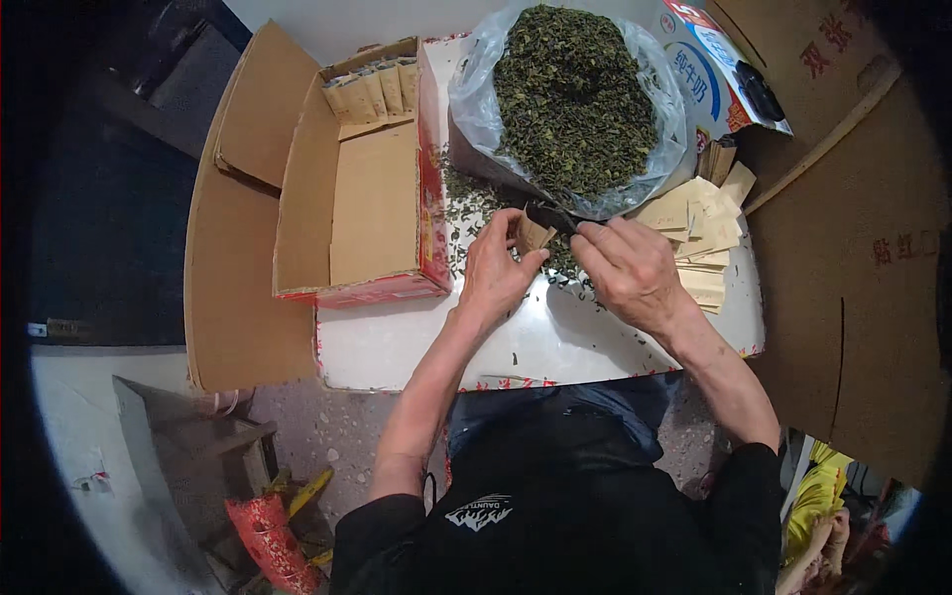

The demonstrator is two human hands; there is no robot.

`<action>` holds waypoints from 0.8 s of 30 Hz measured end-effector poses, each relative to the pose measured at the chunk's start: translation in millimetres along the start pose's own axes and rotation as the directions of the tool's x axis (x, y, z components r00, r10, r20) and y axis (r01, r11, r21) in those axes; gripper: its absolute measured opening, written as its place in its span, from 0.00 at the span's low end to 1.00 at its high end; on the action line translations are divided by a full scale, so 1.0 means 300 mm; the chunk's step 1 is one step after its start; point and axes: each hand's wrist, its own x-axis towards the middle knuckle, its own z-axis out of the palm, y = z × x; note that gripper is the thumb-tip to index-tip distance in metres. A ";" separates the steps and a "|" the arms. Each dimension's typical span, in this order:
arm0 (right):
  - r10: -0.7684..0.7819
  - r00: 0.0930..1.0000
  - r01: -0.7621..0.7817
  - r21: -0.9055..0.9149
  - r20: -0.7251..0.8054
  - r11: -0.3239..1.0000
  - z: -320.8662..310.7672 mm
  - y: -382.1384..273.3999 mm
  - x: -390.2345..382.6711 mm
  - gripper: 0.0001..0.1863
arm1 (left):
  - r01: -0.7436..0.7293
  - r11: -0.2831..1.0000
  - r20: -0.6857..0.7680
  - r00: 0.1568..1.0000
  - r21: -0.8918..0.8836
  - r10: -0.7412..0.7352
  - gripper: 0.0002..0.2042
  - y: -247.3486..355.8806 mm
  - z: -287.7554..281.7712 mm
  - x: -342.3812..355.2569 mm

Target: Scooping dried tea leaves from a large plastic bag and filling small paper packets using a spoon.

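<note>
Between the fingers of my left hand (490, 270) is a small brown paper packet (534, 236), its mouth tilted toward the right. My right hand (632, 266) grips a dark scoop (551, 217), whose tip is at the packet's mouth; how much leaf it carries is hidden. Just beyond both hands, dried tea leaves (580, 99) fill a clear plastic bag (477, 111) standing wide open. Flat paper packets (709, 220) lie in a loose pile right of my right hand. At the left, an open cardboard box (375, 213) has a row of upright packets (375, 91) at its far end.
Loose leaves (463, 211) are scattered over the white tabletop (397, 347). A printed carton (719, 74) with a black object (760, 93) on it stands at the far right, by a large cardboard sheet (843, 228). Another person's hands (825, 550) show at the lower right.
</note>
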 end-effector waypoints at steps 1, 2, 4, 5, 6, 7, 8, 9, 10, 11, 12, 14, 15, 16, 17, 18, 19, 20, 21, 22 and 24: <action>0.001 1.000 -0.001 0.016 -0.001 1.000 0.001 0.000 0.003 0.16 | 0.015 1.000 0.002 1.000 -0.006 -0.015 0.30 -0.002 -0.002 -0.001; -0.004 1.000 0.004 0.022 -0.007 1.000 -0.005 0.002 0.009 0.16 | 0.017 1.000 -0.005 1.000 0.000 -0.017 0.30 0.011 -0.008 0.000; 0.031 0.991 -0.034 -0.018 -0.128 0.999 -0.036 0.013 0.025 0.16 | -0.021 0.999 0.006 1.000 0.026 0.021 0.31 0.039 -0.022 0.001; 0.029 0.990 -0.030 -0.011 -0.137 0.999 -0.046 0.017 0.030 0.16 | -0.020 0.999 -0.001 1.000 0.035 0.020 0.31 0.052 -0.032 0.000; 0.039 0.983 -0.038 0.006 -0.179 0.999 -0.058 0.020 0.033 0.16 | -0.028 0.999 0.021 0.999 0.037 0.027 0.32 0.066 -0.044 -0.003; 0.049 0.974 -0.045 0.024 -0.222 0.999 -0.070 0.023 0.037 0.16 | -0.036 0.999 0.042 0.999 0.038 0.034 0.32 0.081 -0.059 -0.005; 0.062 0.966 -0.053 0.039 -0.251 0.998 -0.087 0.028 0.040 0.16 | -0.048 0.996 0.044 0.998 0.079 0.045 0.32 0.101 -0.076 -0.010; 0.059 0.964 -0.049 0.045 -0.259 0.998 -0.096 0.034 0.043 0.16 | -0.047 0.995 0.037 0.998 0.088 0.044 0.32 0.122 -0.098 -0.016; 0.104 0.948 -0.089 0.063 -0.299 0.994 -0.102 0.040 0.046 0.16 | -0.093 0.989 0.050 0.995 0.118 0.088 0.32 0.145 -0.125 -0.022; 0.149 0.929 -0.132 0.074 -0.337 0.989 -0.118 0.047 0.046 0.16 | -0.146 0.979 0.070 0.988 0.143 0.137 0.32 0.175 -0.148 -0.024; 0.183 0.922 -0.165 0.083 -0.342 0.983 -0.127 0.051 0.046 0.17 | -0.134 0.986 0.078 0.989 0.099 0.127 0.32 0.203 -0.175 -0.029; 0.206 0.915 -0.187 0.088 -0.345 0.978 -0.118 0.070 0.030 0.18 | -0.154 0.980 0.059 0.987 0.123 0.148 0.32 0.264 -0.243 -0.043; 0.231 0.911 -0.214 0.087 -0.342 0.973 -0.112 0.079 0.022 0.19 | -0.174 0.975 0.046 0.985 0.138 0.169 0.32 0.276 -0.272 -0.046; 0.251 0.909 -0.230 0.100 -0.334 0.968 -0.106 0.080 0.015 0.19 | -0.156 0.984 0.032 0.987 -0.087 0.159 0.30 0.231 -0.282 -0.030; 0.246 0.908 -0.222 0.108 -0.340 0.969 -0.098 0.080 0.009 0.19 | -0.156 0.985 0.024 0.987 -0.078 0.158 0.30 0.246 -0.327 -0.021; 0.265 0.908 -0.238 0.121 -0.325 0.964 -0.086 0.084 -0.002 0.18 | -0.125 0.989 0.022 0.992 -0.076 0.127 0.30 0.273 -0.379 -0.010; 0.283 0.908 -0.254 0.133 -0.309 0.958 -0.075 0.088 -0.012 0.18 | -0.093 0.993 0.020 0.995 -0.075 0.095 0.30 0.292 -0.424 0.005; 0.278 0.908 -0.250 0.129 -0.312 0.960 -0.077 0.091 -0.019 0.18 | -0.107 0.971 -0.021 0.994 -0.212 0.105 0.28 0.304 -0.453 0.033; 0.303 0.902 -0.271 0.142 -0.308 0.952 -0.068 0.093 -0.025 0.18 | -0.108 0.972 -0.027 0.994 -0.209 0.105 0.28 0.297 -0.485 0.065; 0.328 0.895 -0.293 0.154 -0.302 0.943 -0.062 0.096 -0.030 0.18 | -0.188 0.958 -0.113 0.979 -0.215 0.167 0.26 0.287 -0.519 0.104; 0.339 0.892 -0.300 0.170 -0.300 0.939 -0.049 0.103 -0.034 0.18 | -0.266 0.941 -0.204 0.953 -0.208 0.224 0.25 0.255 -0.598 0.185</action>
